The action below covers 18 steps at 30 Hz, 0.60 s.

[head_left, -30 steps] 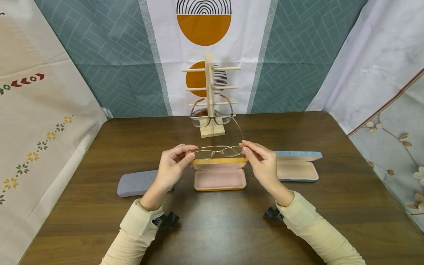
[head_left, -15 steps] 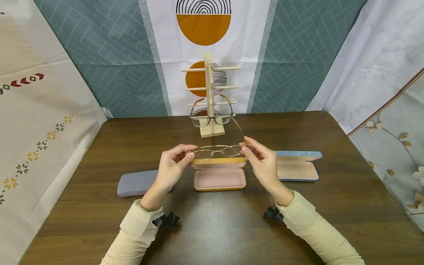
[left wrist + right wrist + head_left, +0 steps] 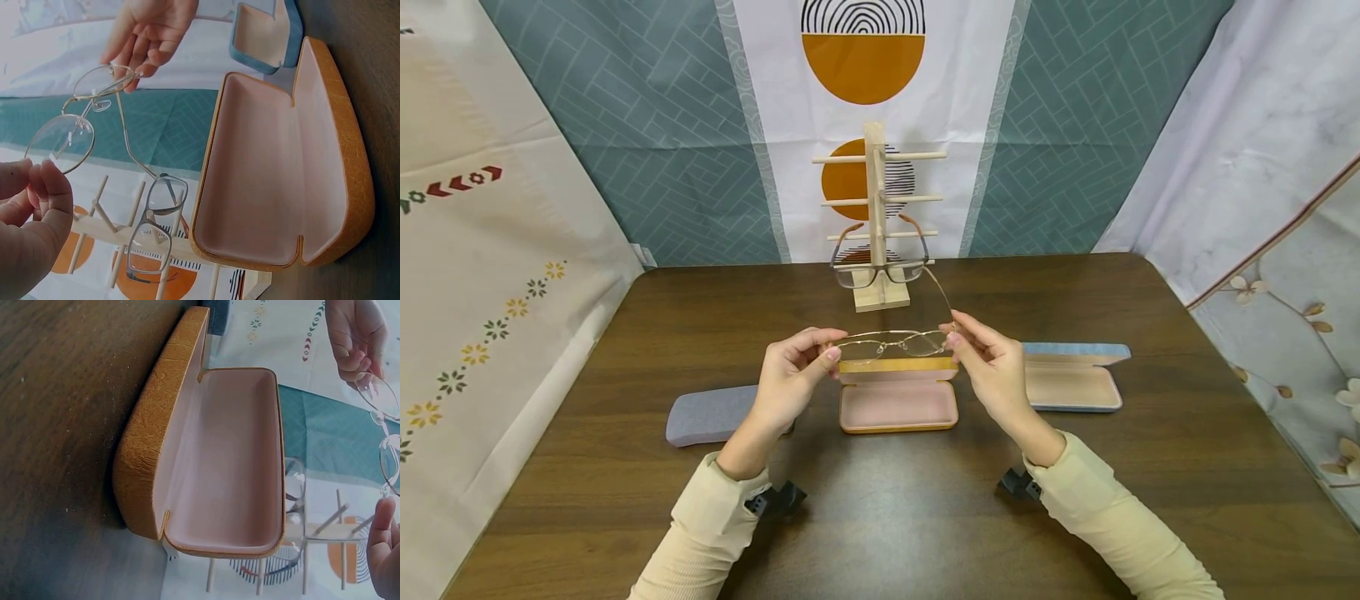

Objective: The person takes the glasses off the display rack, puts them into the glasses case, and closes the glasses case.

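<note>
Between my two hands is a pair of gold wire-rimmed eyeglasses (image 3: 892,343), held above an open mustard-orange glasses case (image 3: 898,406) with pink lining. My left hand (image 3: 793,367) pinches the left end of the frame between thumb and fingers. At the right end, my right hand (image 3: 992,362) pinches near the hinge, with that temple arm stretching away toward the back. The other temple lies folded across behind the lenses. In the left wrist view the round lenses (image 3: 62,144) show in front of the backdrop, well apart from the case (image 3: 250,169).
A wooden display stand (image 3: 876,183) at the back bears dark-framed eyeglasses (image 3: 880,275) with orange temple tips. To the right sits an open blue case (image 3: 1071,390), partly behind my right hand. A closed grey-blue case (image 3: 711,414) lies left, partly covered by my left hand.
The fingers of my right hand have shifted slightly up and back along the temple by the hinge. My left hand and the cases stay where they were.
</note>
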Tool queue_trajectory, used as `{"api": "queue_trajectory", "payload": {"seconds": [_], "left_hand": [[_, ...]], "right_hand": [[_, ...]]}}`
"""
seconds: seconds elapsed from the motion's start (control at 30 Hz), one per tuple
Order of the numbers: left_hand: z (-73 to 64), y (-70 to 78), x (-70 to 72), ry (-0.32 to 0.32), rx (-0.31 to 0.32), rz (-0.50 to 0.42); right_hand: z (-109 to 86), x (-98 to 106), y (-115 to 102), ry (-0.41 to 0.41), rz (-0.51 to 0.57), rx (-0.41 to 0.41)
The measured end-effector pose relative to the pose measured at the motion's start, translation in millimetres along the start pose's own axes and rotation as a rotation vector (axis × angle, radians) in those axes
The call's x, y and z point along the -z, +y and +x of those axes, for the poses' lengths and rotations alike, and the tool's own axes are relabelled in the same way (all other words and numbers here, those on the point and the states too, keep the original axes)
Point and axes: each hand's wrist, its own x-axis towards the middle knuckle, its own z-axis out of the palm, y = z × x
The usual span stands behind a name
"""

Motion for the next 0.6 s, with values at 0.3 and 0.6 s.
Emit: {"api": "queue_trajectory", "payload": {"seconds": [0.3,0.6], "left_hand": [[-0.5,0.6,0.0,0.001,0.017,-0.001],[-1.0,1.0,0.3,0.005,0.021,-0.012]], "right_hand": [[0.1,0.1,-1.6,-0.008,-0.018,-0.016],[0.0,-1.1,-5.4,0.000,-0.010,-0.025]]}}
